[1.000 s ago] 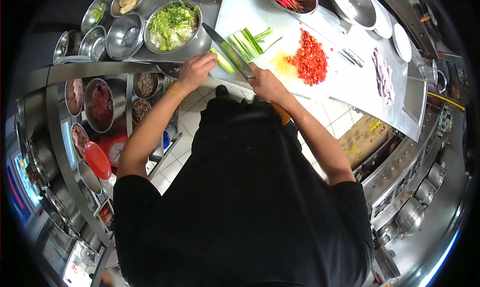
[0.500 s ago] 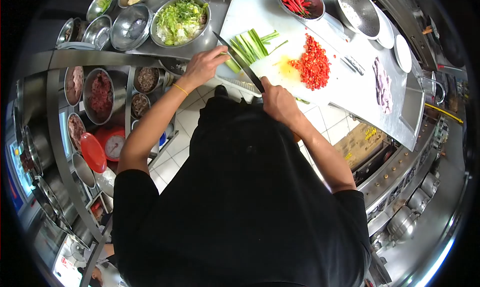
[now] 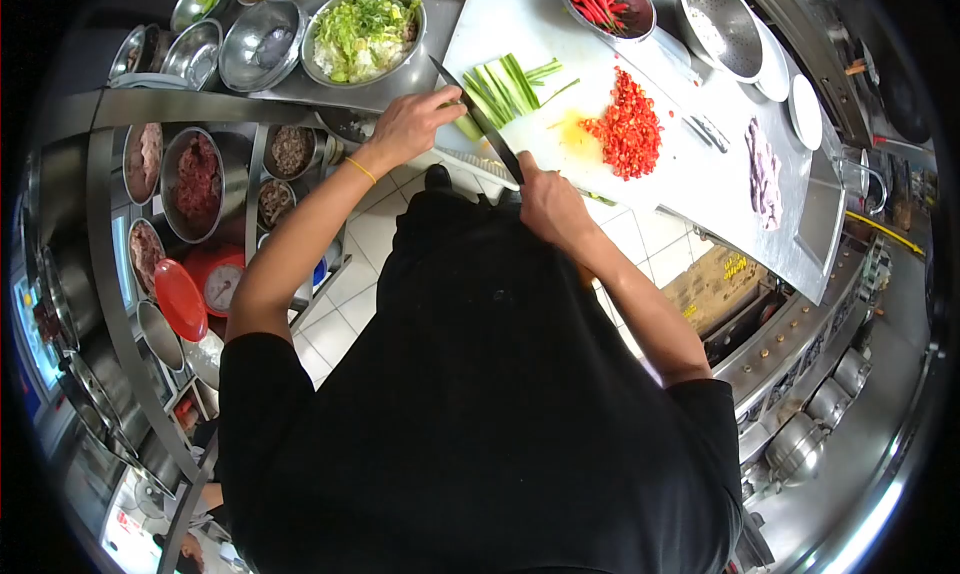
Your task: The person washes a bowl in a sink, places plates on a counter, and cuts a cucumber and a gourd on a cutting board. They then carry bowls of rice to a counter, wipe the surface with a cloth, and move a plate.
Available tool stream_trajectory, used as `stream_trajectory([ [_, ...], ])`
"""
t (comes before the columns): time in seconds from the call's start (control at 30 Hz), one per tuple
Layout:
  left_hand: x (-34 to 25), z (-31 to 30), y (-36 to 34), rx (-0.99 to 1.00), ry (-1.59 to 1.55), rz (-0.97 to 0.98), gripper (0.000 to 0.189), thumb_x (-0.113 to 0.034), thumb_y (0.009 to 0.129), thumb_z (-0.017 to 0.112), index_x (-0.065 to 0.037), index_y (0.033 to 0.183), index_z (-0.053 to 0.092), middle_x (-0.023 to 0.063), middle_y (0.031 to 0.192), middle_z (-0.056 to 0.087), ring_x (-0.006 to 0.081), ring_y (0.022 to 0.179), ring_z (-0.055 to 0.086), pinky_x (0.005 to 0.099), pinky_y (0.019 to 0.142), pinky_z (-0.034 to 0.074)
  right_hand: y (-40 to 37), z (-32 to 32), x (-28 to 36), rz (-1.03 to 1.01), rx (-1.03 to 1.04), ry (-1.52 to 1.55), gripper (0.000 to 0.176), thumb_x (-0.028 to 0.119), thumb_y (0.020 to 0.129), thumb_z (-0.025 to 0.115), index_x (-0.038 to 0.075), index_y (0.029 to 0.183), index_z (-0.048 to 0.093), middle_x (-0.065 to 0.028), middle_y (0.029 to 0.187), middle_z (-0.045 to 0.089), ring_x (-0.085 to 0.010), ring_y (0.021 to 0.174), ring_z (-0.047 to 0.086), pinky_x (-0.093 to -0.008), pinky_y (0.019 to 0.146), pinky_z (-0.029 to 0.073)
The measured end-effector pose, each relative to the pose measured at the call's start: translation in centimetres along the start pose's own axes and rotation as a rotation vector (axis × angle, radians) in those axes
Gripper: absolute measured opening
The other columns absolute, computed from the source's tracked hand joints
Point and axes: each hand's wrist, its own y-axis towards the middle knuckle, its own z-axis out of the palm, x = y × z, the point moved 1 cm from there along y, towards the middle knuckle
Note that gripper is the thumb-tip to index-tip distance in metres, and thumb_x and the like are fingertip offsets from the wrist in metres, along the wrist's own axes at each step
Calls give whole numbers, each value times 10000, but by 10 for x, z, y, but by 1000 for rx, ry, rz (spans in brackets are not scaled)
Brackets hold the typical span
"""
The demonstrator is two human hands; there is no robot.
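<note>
My right hand (image 3: pixel 550 202) is wrapped round the handle of a kitchen knife (image 3: pixel 488 126), its long dark blade slanting away to the upper left. Beside the blade, the bent fingers of my left hand (image 3: pixel 415 126) press on a pale green vegetable piece (image 3: pixel 468 127) at the cutting board's near edge. Just across the blade lie several long green vegetable strips (image 3: pixel 508 86) on the white cutting board (image 3: pixel 560 54). A heap of chopped red chillies (image 3: pixel 628 129) sits to the right, with a yellowish wet patch next to it.
Whole red chillies fill a bowl (image 3: pixel 622 24) at the back, near a metal colander (image 3: pixel 715 29). Shredded greens fill a bowl (image 3: pixel 418 54) at left. Pale meat strips (image 3: pixel 763 174) lie on the right. Below left, a shelf holds bowls of minced meat (image 3: pixel 197 186) and a red scale (image 3: pixel 218 274).
The knife and both hands stay almost in place; the blade has shifted very slightly beside the green piece. The whole view has moved a little.
</note>
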Motion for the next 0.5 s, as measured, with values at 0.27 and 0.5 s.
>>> stream_trajectory([
  [0.27,5,-8,13,83,-90,-92,223,28,762,560,-44,952,651,64,1024,618,280,810,631,362,686,510,28,0,-27,-54,-74,80,318,91,793,572,3,1054,411,-292,735,595,-458,735,592,-526,671,465],
  [0.5,8,-3,29,-104,-70,-194,192,-50,789,620,-64,980,626,32,1046,589,265,728,614,364,629,489,33,-9,-43,-58,-140,69,341,96,795,567,-12,1080,413,-300,724,585,-461,730,587,-524,679,463],
])
